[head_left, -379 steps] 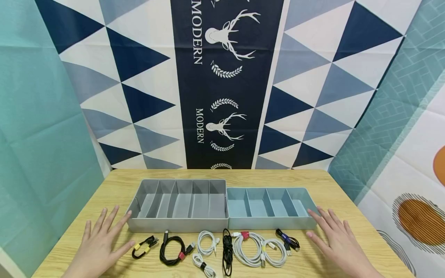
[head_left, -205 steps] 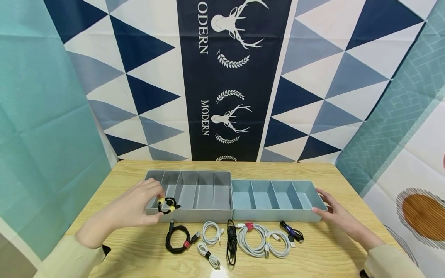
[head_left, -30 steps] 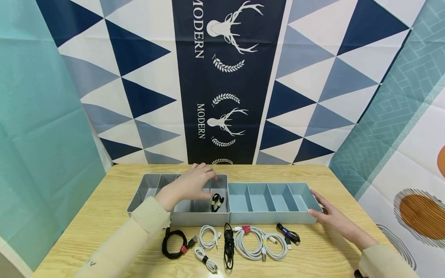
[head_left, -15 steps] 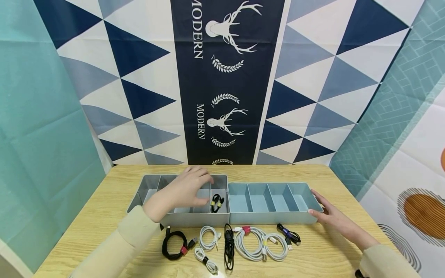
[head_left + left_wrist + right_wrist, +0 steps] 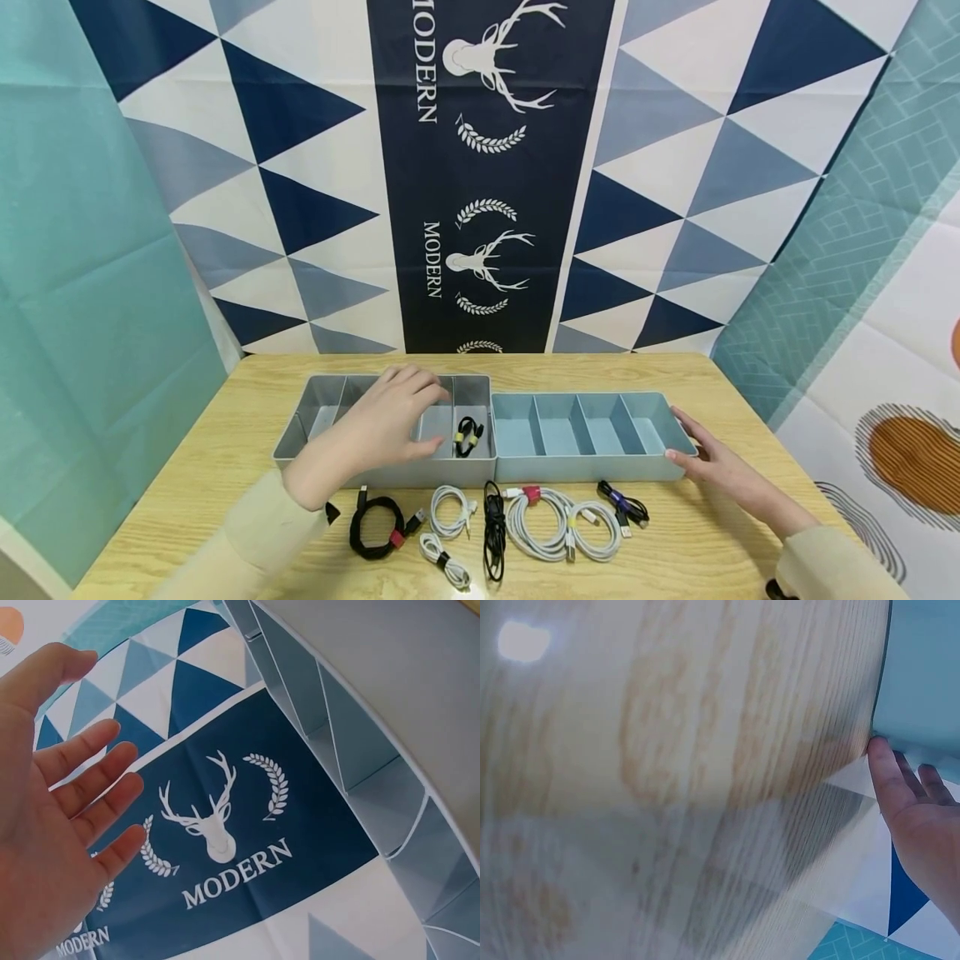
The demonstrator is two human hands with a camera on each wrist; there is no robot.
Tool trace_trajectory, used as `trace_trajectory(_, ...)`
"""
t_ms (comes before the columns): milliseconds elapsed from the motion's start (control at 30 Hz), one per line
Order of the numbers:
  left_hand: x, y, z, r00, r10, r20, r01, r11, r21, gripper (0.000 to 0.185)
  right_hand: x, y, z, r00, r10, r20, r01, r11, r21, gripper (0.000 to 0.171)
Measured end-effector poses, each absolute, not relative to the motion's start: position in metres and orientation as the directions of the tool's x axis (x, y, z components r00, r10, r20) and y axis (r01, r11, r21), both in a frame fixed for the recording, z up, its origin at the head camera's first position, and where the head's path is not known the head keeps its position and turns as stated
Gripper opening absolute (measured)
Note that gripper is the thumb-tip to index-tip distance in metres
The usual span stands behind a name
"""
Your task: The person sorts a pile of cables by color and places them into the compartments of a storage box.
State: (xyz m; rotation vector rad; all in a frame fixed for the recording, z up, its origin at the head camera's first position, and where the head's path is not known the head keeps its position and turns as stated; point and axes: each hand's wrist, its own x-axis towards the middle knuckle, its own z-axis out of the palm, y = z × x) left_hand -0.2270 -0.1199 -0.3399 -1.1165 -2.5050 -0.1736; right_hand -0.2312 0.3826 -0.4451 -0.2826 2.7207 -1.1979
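Over the grey divided box [image 5: 420, 475] hovers my left hand [image 5: 382, 421], fingers relaxed and holding nothing; the left wrist view shows its bare palm [image 5: 60, 817] beside the box. In that box's rightmost compartment lies a short black cable with yellow ties [image 5: 468, 437]. My right hand [image 5: 723, 471] holds the right end of the blue divided box [image 5: 585, 468], thumb at the front corner and fingers along the end wall. In the right wrist view, the right hand [image 5: 919, 806] meets the blue box [image 5: 922, 675] at its corner.
In front of the boxes lie a black cable with a red tie [image 5: 371, 550], white cables [image 5: 446, 512], a long black bundle [image 5: 493, 533], larger white coils [image 5: 536, 533] and a black cable with a blue tie [image 5: 622, 504], all on the wooden table [image 5: 165, 517].
My left hand took the yellow-tied cable from the table, left it in the grey box's right compartment, and has drawn back leftward. My right hand moved onto the blue box's end and stayed.
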Motion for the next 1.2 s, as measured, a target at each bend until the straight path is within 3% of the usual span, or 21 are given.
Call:
trace_trajectory(300,-0.211,-0.132,-0.345,-0.609,0.654,0.449,0.723,0.691,-0.025,0.043,-0.233,0.381,-0.445,-0.970,-0.236,-0.054,-0.120,0.663,-0.739,0.078)
trace_trajectory(633,-0.192,-0.146,-0.360,-0.559,0.639,0.529,0.733,0.679,-0.046,0.045,-0.232,0.378,-0.444,-0.969,-0.239,-0.059,-0.124,0.681,-0.722,0.079)
trace_trajectory(1200,-0.168,-0.169,-0.402,-0.573,0.547,0.610,0.681,0.732,-0.018,0.051,-0.231,0.380,-0.444,-0.973,-0.220,-0.067,-0.102,0.675,-0.731,0.078)
